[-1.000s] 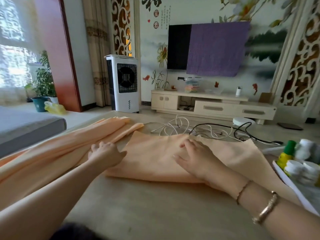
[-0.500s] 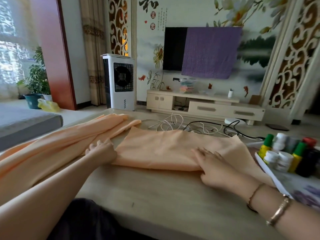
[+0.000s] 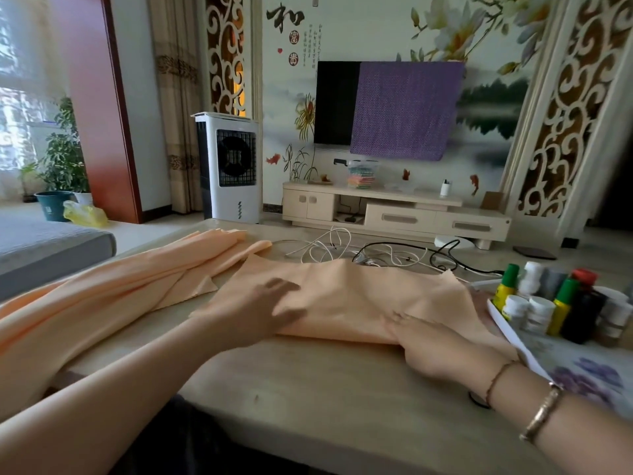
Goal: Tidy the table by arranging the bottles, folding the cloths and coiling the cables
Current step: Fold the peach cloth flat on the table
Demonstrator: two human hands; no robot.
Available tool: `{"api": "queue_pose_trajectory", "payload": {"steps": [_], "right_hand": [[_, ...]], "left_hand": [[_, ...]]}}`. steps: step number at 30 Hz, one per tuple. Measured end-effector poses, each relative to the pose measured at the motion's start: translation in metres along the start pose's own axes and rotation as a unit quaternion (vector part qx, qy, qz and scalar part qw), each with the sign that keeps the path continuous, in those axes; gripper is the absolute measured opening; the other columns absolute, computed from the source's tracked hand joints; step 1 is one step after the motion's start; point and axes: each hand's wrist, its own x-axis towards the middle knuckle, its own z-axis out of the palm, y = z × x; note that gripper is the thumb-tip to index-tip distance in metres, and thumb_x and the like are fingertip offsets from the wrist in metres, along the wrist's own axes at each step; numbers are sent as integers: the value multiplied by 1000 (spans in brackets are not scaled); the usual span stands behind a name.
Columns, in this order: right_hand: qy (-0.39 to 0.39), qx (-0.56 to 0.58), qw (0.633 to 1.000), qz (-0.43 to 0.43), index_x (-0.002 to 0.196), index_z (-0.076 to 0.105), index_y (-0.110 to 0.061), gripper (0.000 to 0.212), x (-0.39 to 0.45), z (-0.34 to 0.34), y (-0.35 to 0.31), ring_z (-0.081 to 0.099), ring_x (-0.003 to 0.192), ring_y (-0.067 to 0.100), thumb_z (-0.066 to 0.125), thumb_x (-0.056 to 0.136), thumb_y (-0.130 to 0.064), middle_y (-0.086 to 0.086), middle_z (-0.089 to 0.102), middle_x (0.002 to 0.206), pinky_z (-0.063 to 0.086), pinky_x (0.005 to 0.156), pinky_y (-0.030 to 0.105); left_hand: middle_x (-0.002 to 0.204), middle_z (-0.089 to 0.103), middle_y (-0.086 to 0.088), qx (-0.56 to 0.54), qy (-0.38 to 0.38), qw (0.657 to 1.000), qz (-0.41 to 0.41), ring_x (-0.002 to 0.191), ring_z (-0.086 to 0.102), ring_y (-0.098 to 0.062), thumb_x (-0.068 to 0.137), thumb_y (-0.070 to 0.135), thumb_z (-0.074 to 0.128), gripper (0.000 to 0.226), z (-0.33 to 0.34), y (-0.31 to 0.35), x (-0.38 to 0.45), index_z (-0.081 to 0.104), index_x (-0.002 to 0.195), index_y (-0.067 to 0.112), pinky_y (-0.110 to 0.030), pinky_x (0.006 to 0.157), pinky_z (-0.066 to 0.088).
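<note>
A folded peach cloth [image 3: 346, 296] lies flat in the middle of the beige table [image 3: 308, 389]. My left hand [image 3: 263, 313] rests flat on its left part, fingers spread and blurred by motion. At the cloth's near right edge my right hand [image 3: 435, 347] presses down with straight fingers. A second, longer peach cloth [image 3: 102, 289] lies bunched along the left side and hangs off the table. White and black cables [image 3: 370, 252] lie tangled behind the folded cloth. Several bottles [image 3: 555, 303] with green, white and red caps stand on a white tray [image 3: 513, 341] at the right.
Beyond the table stand a white air cooler [image 3: 229, 166], a low TV cabinet [image 3: 394, 210] and a wall TV half covered by a purple cloth [image 3: 404, 108]. A grey sofa [image 3: 44, 248] sits at the left. A dark garment shows at the table's near edge.
My left hand has left the bunched cloth and slid right onto the folded cloth. My right hand has moved down to the cloth's near right edge. The camera tilted.
</note>
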Motion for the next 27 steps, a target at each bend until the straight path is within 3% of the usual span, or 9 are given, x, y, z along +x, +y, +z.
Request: {"api": "queue_pose_trajectory", "payload": {"steps": [3, 9, 12, 14, 16, 18, 21, 24, 27], "right_hand": [[8, 34, 999, 2, 152, 21, -15, 63, -2, -4, 3, 22, 146, 17, 29, 92, -1, 3, 20, 160, 26, 115, 30], [-9, 71, 997, 11, 141, 43, -19, 57, -10, -22, 13, 37, 137, 25, 29, 89, 0, 7, 40, 150, 34, 111, 37], [-28, 96, 995, 15, 130, 54, -23, 55, -17, -30, 15, 47, 126, 23, 31, 85, 0, 4, 51, 139, 40, 105, 37], [-35, 99, 994, 14, 101, 60, -18, 37, -20, -36, 15, 54, 106, 25, 33, 82, -1, 7, 60, 115, 46, 93, 37], [-40, 90, 995, 12, 75, 46, -16, 19, -25, -45, 13, 50, 89, 24, 36, 82, -2, 7, 55, 95, 42, 78, 36], [-34, 91, 995, 1, 68, 42, -13, 14, -28, -52, 13, 50, 85, 27, 40, 77, -3, 11, 53, 92, 40, 72, 38], [-58, 127, 990, -35, 81, 58, -3, 19, -32, -59, 16, 56, 84, 33, 42, 70, -2, 18, 59, 92, 46, 72, 43], [-88, 130, 988, -14, 58, 45, -17, 19, -31, -63, 14, 39, 64, 19, 47, 74, -5, 3, 44, 65, 28, 56, 31], [-42, 41, 998, 29, 64, 50, -17, 12, -20, -56, 14, 48, 67, 20, 48, 76, -16, 2, 52, 68, 30, 54, 29]], "left_hand": [[156, 25, 10, 22, -88, 992, 88, 141, 30, -14, 92, 59, 45, 67, 14, 18, -6, 23, 150, 34, -26, 113, 24], [147, 42, 5, 158, -78, 980, 91, 131, 44, -21, 92, 6, 36, 71, 5, 24, -10, 13, 153, 35, -33, 103, 37], [134, 55, 3, 174, -98, 978, 63, 118, 54, -26, 92, 9, 36, 64, -11, 27, -11, 30, 147, 40, -34, 94, 42], [123, 61, 7, 147, -98, 983, 55, 112, 57, -23, 92, 15, 38, 48, -23, 32, -12, 55, 129, 39, -34, 93, 45], [110, 66, 8, 144, -87, 985, 36, 100, 60, -20, 86, 16, 41, 39, -35, 39, -13, 67, 109, 35, -36, 86, 50], [100, 66, 6, 136, -74, 988, 24, 94, 60, -21, 80, 15, 40, 32, -43, 42, -13, 67, 88, 29, -38, 82, 51], [88, 62, -2, 130, -103, 986, 12, 86, 58, -25, 78, 13, 41, 18, -47, 38, -12, 55, 67, 16, -37, 76, 51], [86, 52, 4, 147, -158, 976, -19, 82, 52, -19, 82, 16, 44, 22, -43, 31, -11, 44, 62, 26, -29, 64, 41], [89, 48, 9, 178, -127, 975, -43, 85, 50, -16, 84, 22, 42, 21, -31, 21, -6, 43, 64, 28, -24, 55, 29]]}}
